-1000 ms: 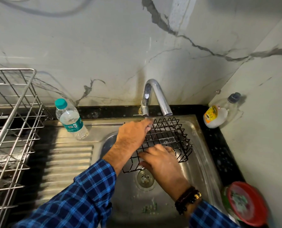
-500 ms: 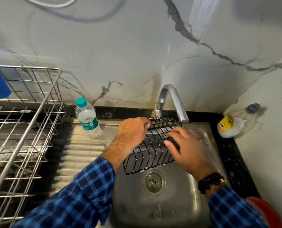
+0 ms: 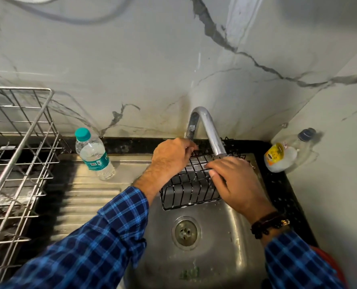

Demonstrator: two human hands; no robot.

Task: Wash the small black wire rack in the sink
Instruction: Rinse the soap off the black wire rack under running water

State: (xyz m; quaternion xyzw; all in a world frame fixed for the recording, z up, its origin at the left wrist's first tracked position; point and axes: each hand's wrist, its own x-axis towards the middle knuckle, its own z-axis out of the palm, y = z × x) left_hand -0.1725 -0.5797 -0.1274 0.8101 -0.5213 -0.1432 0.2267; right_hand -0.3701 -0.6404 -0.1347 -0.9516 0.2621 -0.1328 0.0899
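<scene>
The small black wire rack point(image 3: 191, 187) hangs tilted over the steel sink point(image 3: 213, 257), right under the chrome tap point(image 3: 210, 130). My left hand point(image 3: 171, 158) grips the rack's far left rim with curled fingers. My right hand point(image 3: 234, 182) lies flat over the rack's right part, its fingers straight and pressing on the wires. The right side of the rack is hidden under that hand. I cannot make out whether water runs from the spout.
A clear water bottle point(image 3: 93, 154) with a teal cap stands on the ribbed drainboard point(image 3: 85, 197). A large steel dish rack point(image 3: 17, 163) fills the left. A soap bottle point(image 3: 282, 157) lies in the right corner. A red-lidded container point(image 3: 327, 261) peeks out at the lower right.
My right hand has slid from the rack's near edge up across its wires toward the tap. The left hand keeps its grip. The head camera has shifted.
</scene>
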